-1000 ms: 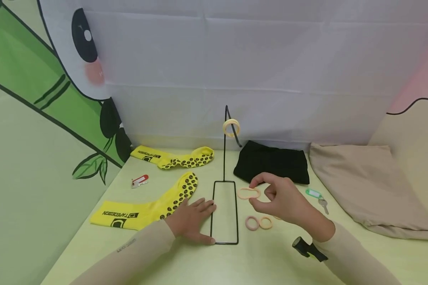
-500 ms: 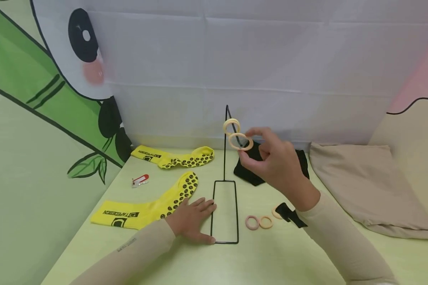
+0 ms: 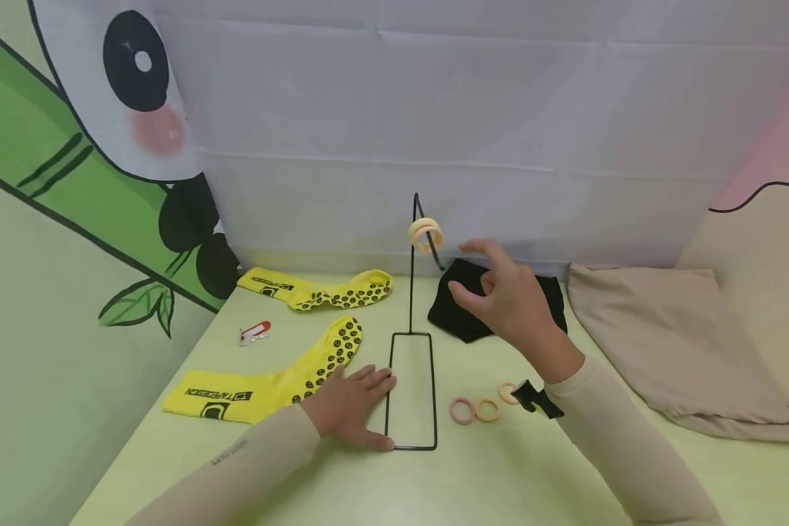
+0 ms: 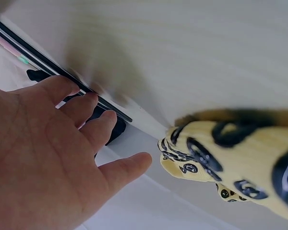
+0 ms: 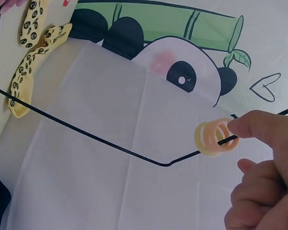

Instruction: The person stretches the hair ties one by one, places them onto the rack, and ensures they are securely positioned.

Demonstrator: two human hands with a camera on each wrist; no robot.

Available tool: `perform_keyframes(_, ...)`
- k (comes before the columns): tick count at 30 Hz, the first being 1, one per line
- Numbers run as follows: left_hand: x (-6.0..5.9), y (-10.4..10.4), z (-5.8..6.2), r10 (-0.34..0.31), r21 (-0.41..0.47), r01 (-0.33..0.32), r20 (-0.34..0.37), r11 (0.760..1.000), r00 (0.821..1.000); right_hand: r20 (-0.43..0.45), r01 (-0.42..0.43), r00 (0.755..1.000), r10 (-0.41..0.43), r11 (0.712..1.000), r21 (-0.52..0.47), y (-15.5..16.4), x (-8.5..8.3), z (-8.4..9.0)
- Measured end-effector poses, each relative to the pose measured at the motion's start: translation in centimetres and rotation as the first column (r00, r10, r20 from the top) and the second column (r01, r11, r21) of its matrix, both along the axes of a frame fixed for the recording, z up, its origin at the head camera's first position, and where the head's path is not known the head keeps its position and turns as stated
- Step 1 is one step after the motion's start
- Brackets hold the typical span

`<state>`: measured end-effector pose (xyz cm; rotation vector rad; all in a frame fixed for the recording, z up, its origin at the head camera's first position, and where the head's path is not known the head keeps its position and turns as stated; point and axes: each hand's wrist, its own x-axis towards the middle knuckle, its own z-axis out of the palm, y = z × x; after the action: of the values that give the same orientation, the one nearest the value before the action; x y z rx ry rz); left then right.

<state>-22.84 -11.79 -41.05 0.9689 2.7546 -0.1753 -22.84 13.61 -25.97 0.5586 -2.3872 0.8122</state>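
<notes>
A black wire stand (image 3: pixel 412 292) with a rectangular base and a sloping arm stands mid-table. Pale yellow and orange rings (image 3: pixel 424 222) hang together on that arm. My left hand (image 3: pixel 350 406) rests with fingers spread on the left side of the base, its thumb at the front corner. Just right of the arm's tip is my right hand (image 3: pixel 509 296), thumb and index finger apart, holding nothing. The right wrist view shows the index fingertip close to the hung rings (image 5: pixel 201 139). On the table right of the base lie a pink ring (image 3: pixel 452 410) and two orange rings (image 3: pixel 487 420).
Two yellow socks with dark print, one near (image 3: pixel 269 383) and one far (image 3: pixel 361 286), lie at left. A red-tagged key (image 3: pixel 255 332) sits beside them. Folded black cloth (image 3: pixel 454 307) and beige cloth (image 3: pixel 657 329) lie at the back right, before a fabric backdrop.
My right hand carried an orange ring up from low over the table to the stand's arm and let it go; it now hangs with the others. The left hand has stayed put.
</notes>
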Motion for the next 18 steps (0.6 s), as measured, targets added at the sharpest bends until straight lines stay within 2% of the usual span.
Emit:
perform_keyframes(7,0.1,0.0,0.3,0.003,0.001,-0.003,0.012,1.0,1.0,0.151,0.059,0.987,-0.063,0.998,0.035,1.4,-0.1,-2.7)
perform_keyframes(14,0.1,0.0,0.4,0.006,0.002,-0.006,0.025,1.0,1.0,0.343,0.093,0.932,-0.115,0.992,0.08,3.1,-0.5,-6.1)
perform_keyframes(18,0.0,0.0,0.3,-0.001,0.006,0.0,0.021,1.0,1.0,0.433,0.064,0.897,-0.087,0.996,0.067,4.3,-0.9,-8.0)
